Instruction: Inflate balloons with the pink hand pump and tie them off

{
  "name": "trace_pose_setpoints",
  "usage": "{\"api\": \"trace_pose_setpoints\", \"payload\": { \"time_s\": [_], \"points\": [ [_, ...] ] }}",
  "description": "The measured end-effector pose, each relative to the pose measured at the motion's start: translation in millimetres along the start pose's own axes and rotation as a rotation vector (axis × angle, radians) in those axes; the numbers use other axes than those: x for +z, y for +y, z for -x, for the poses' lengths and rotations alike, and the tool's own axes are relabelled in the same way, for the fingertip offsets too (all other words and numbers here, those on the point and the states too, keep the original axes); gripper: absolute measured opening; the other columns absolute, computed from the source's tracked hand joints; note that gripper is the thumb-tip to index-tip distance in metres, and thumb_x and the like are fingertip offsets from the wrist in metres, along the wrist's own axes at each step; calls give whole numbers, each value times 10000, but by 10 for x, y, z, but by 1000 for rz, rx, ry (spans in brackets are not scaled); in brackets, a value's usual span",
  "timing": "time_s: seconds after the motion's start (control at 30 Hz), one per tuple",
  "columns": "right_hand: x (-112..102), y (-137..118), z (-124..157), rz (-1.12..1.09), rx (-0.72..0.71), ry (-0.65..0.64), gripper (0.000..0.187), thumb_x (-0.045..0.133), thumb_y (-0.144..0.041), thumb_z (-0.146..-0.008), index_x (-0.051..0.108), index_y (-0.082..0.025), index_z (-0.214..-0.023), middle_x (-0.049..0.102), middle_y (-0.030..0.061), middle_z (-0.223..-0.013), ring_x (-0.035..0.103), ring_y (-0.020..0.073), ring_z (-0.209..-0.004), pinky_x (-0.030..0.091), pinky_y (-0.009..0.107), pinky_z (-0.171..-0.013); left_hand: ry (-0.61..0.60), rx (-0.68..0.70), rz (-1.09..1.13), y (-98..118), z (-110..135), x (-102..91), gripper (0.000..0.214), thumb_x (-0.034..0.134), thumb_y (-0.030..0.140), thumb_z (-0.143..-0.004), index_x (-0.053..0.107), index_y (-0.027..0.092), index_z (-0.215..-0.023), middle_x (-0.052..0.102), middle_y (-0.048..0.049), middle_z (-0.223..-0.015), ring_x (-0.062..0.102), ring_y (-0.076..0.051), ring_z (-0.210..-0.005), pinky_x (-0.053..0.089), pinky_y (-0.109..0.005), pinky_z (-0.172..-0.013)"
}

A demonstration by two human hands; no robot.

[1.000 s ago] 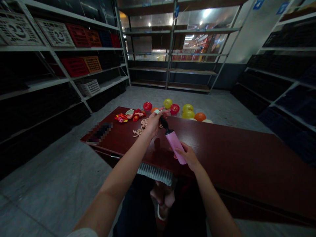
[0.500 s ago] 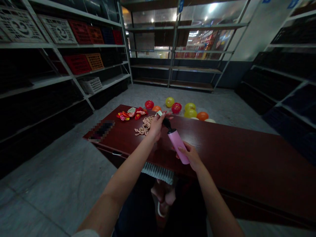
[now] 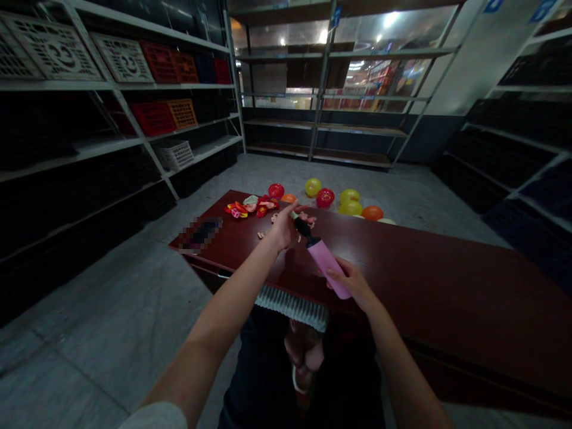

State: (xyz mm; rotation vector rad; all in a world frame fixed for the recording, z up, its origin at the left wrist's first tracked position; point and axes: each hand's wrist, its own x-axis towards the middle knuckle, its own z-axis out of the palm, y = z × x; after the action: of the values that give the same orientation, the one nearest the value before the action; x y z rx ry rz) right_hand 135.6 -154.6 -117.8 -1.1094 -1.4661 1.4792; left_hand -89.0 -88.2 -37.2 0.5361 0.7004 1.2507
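In the head view, both forearms reach over the dark red table (image 3: 429, 274). The left hand (image 3: 283, 229) is at the black end of the pink pump (image 3: 327, 265); whether its fingers close, I cannot tell. The right hand (image 3: 353, 280) grips the smooth, cylindrical barrel, slanting over the table's near side.

Through the head camera I can read no words or numbers: the blue signs (image 3: 542, 10) on the wall (image 3: 469, 68) and the blue tag (image 3: 336, 16) on the shelf post (image 3: 320, 89) (tiny from my end) are too blurred.
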Motion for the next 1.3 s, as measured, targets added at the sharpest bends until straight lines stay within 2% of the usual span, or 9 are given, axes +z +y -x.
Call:
{"api": "trace_pose_setpoints", "payload": {
  "time_s": [0.07,0.13,0.27,0.47,0.57,0.7,0.83,1.0,1.3],
  "points": [
    [85,0,24,0,-1,-11,468,849,-448,-683,739,-232,-1083,792,42,-856,665,184,-532,553,314,-494,51,30,36,-31,-19,28,336,644,487,-956,688,154,-959,482,39,-515,521,-137,-504,518,-300,-669],
    [163,-7,52,-8,3,-4,500,843,-468,-683,727,-227,-1105,794,51,-862,656,181,-514,545,314,-480,98,68,37,-92,-13,60,345,631,489,-972,687,152,-922,436,53,-495,435,-112,-457,475,-271,-592],
    [243,-82,119,20,15,22,544,833,-524,-674,722,-201,-1099,783,58,-850,649,171,-512,541,309,-477,151,82,-9,-181,102,99,320,661,429,-963,660,143,-820,620,-16,-634,513,-101,-499,447,-255,-561],
    [222,-177,134,280,-32,46,631,758,-544,-731,699,-159,-1228,761,53,-893,669,182,-620,559,331,-582,0,-44,75,-26,276,41,207,735,288,-908,654,130,-802,630,-24,-654,575,-116,-539,496,-270,-597],
    [253,-163,89,452,-131,119,592,728,-518,-747,696,-183,-1234,769,71,-1028,707,235,-829,575,384,-760,-5,-54,180,76,285,9,243,781,343,-876,653,143,-829,523,36,-559,529,-102,-492,487,-257,-572],
    [396,-218,98,674,-180,103,551,677,-426,-818,634,-219,-1326,753,87,-1192,696,272,-1044,516,389,-907,172,37,204,74,263,55,398,791,452,-856,564,164,-699,307,103,-448,327,-52,-370,339,-201,-438],
    [568,-385,176,936,-97,131,569,598,-379,-888,533,-191,-1422,747,121,-1207,710,282,-1022,475,351,-828,220,105,153,8,273,184,412,766,491,-856,602,141,-714,350,89,-459,260,-28,-352,213,-183,-393],
    [663,-523,176,1095,-65,242,515,610,-473,-915,557,-217,-1358,761,105,-1157,725,290,-1014,444,332,-765,247,180,133,-13,280,275,479,752,527,-853,549,148,-641,435,47,-481,292,-29,-354,219,-180,-383],
    [594,-441,146,1342,-148,248,388,598,-467,-951,582,-230,-1258,773,79,-1134,751,262,-930,408,307,-637,379,196,323,145,137,113,434,505,361,-1027,402,193,-640,311,69,-479,257,-51,-329,207,-179,-353]
  ]
}}
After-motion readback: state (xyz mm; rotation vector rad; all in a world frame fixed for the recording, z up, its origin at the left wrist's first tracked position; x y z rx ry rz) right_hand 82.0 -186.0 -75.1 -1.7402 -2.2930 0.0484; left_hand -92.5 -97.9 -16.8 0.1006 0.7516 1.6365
